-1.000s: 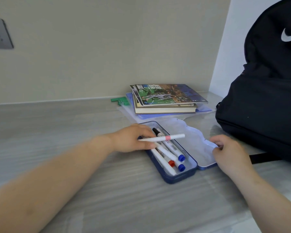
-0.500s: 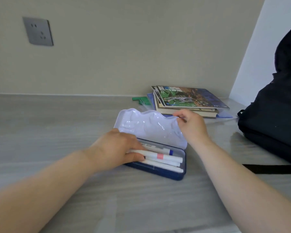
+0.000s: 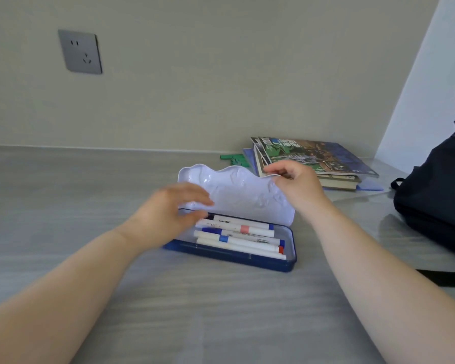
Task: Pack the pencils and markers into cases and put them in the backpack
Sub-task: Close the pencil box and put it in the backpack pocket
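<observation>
A blue tin pencil case [image 3: 229,256] lies on the grey table with several white markers [image 3: 242,235] side by side in its tray. Its pale lid [image 3: 237,195] stands half raised behind the tray. My right hand [image 3: 297,187] pinches the lid's top right edge. My left hand [image 3: 168,211] hovers blurred over the tray's left end, fingers spread, holding nothing I can see. The black backpack [image 3: 436,195] sits at the right edge of the view.
A stack of books and magazines [image 3: 313,161] rests on a clear folder behind the case, with small green pieces [image 3: 231,158] to its left. A grey wall socket [image 3: 80,52] is on the back wall. A black strap [image 3: 447,278] lies on the table at right.
My left hand let go of the pink-banded marker, which now lies in the tray, and lifted slightly. My right hand brought the lid from flat open to half raised.
</observation>
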